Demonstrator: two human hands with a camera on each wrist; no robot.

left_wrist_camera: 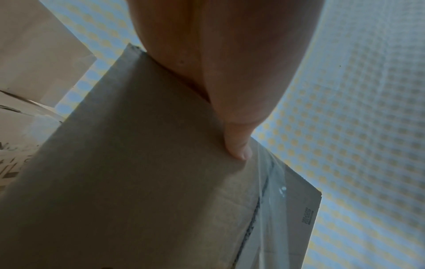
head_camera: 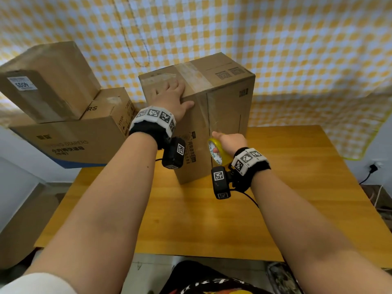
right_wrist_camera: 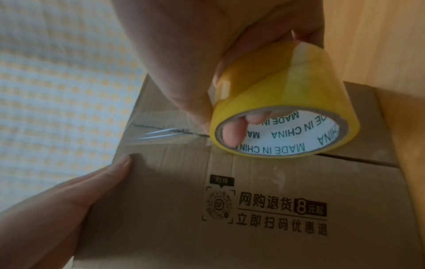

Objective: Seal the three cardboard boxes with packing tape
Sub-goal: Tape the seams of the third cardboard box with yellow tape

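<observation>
A tall cardboard box (head_camera: 224, 98) stands on end on the wooden table (head_camera: 297, 198). My left hand (head_camera: 171, 98) lies flat on its top, thumb (left_wrist_camera: 236, 145) over the near edge. My right hand (head_camera: 229, 142) grips a yellow roll of packing tape (head_camera: 218, 154) against the box's near face, fingers (right_wrist_camera: 234, 134) curled through the core. In the right wrist view the tape roll (right_wrist_camera: 282, 102) sits on the flap seam (right_wrist_camera: 345, 160), and a clear strip of tape (right_wrist_camera: 161, 136) runs from it over the seam toward the top edge. Older tape crosses the box top.
Three more cardboard boxes are stacked at the left: a large one (head_camera: 70, 143) under a medium one (head_camera: 110, 105) and a labelled one (head_camera: 46, 79). A yellow checked cloth (head_camera: 275, 39) hangs behind. A power cord (head_camera: 369, 172) sits at the right wall.
</observation>
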